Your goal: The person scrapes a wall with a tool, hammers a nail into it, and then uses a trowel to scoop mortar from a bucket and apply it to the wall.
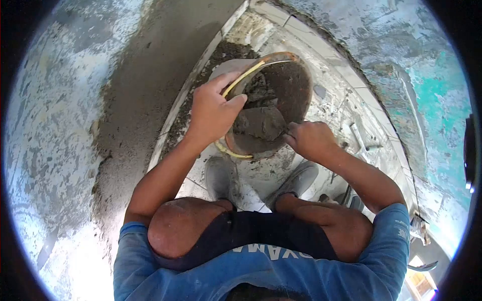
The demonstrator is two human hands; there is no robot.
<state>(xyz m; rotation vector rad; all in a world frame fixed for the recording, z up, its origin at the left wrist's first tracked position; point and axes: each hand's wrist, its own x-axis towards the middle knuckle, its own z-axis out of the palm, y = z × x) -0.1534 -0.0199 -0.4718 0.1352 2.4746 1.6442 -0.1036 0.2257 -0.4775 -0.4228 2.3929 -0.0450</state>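
Between my feet a mortar bucket (295, 88) stands tilted on the floor, its rim edged with yellow on the left side. My left hand (216, 109) is closed over that rim, thumb toward the inside. Grey-brown mortar (262, 86) lies in the bucket. My right hand (312, 141) is at the bucket's lower right, fingers wrapped round the handle of a trowel; the handle is mostly hidden. The trowel's blade (260, 123), coated with mortar, is inside the bucket.
Fresh grey plaster (135, 90) covers part of the left wall. A tiled strip (321, 47) edges the floor along the right wall (427, 95), with peeling turquoise paint. A pale-handled tool (359, 138) lies right of the bucket. My shoes (219, 178) are close below it.
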